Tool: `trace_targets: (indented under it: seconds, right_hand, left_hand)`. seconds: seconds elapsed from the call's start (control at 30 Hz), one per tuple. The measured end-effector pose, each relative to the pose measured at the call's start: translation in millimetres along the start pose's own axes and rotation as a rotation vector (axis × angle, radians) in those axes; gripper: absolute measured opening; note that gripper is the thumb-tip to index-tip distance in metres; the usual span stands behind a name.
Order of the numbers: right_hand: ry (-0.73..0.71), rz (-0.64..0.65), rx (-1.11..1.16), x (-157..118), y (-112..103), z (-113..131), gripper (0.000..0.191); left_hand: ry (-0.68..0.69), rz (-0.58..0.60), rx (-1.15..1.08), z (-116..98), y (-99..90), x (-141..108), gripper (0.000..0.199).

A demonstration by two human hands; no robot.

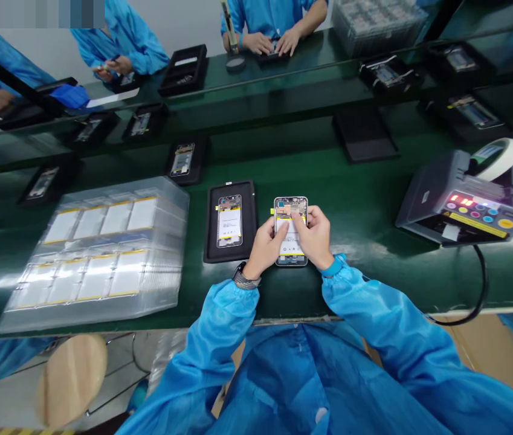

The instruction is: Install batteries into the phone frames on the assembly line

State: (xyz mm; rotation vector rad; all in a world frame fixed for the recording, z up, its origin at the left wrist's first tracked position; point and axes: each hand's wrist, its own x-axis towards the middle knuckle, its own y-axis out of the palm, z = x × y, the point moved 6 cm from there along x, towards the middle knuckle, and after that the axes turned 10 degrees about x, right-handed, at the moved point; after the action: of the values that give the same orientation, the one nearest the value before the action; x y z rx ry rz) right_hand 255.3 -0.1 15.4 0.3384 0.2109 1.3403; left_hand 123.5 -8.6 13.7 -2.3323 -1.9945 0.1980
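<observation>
Head view: left grip (265, 248) and right grip (315, 238) closed on the edges of an open phone chassis (302, 207), white battery (289, 244) already in place, over the green bench (356, 211), beside a matching chassis (229, 221) in a black tray (209, 223), more batteries (102, 226) left in a clear tray (179, 241).

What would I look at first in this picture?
A silver-edged phone frame sits in the person's left hand and right hand, mid-bench. To the right, a grey tape machine glows with red numbers. To the left lies a clear plastic stack of white, yellow-edged sheets.
</observation>
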Motion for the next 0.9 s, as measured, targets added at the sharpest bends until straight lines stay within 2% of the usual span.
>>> trace_targets:
  seconds: [0.2,0.33,0.4,0.5,0.57,0.63,0.7,0.8,0.9]
  right_hand:
    - [0.055,-0.034,0.027,11.6,-3.4,-4.3,0.05]
    - [0.054,-0.006,-0.155,12.7,-18.4,7.8,0.041]
    - [0.005,-0.056,-0.272,2.1,-40.7,28.2,0.032]
    - [-0.034,-0.21,-0.341,-24.0,-96.7,69.4,0.03]
    - [-0.092,-0.385,-0.382,-41.5,-144.9,101.3,0.031]
    - [-0.192,-0.634,-0.437,-57.1,-193.1,131.7,0.032]
    - [-0.2,-0.743,-0.436,-61.9,-226.6,146.2,0.033]
    - [-0.079,-0.705,-0.323,-53.1,-248.4,142.4,0.031]
    - [-0.013,-0.69,-0.236,-45.0,-249.2,134.4,0.03]
  left_hand:
    - [-0.093,0.157,-0.125,5.2,5.4,1.9,0.054]
    - [-0.094,0.157,-0.151,6.4,5.0,3.2,0.059]
    - [-0.094,0.127,-0.156,6.9,3.6,3.2,0.06]
    - [-0.102,0.056,-0.154,7.5,-0.1,3.1,0.061]
    - [-0.107,0.016,-0.15,7.3,-2.3,3.5,0.061]
    - [-0.109,-0.006,-0.15,7.0,-3.7,3.9,0.061]
    - [-0.107,-0.017,-0.155,6.8,-4.5,4.0,0.06]
    - [-0.103,-0.032,-0.161,7.7,-5.4,3.8,0.06]
    - [-0.103,-0.033,-0.155,9.2,-5.7,4.2,0.062]
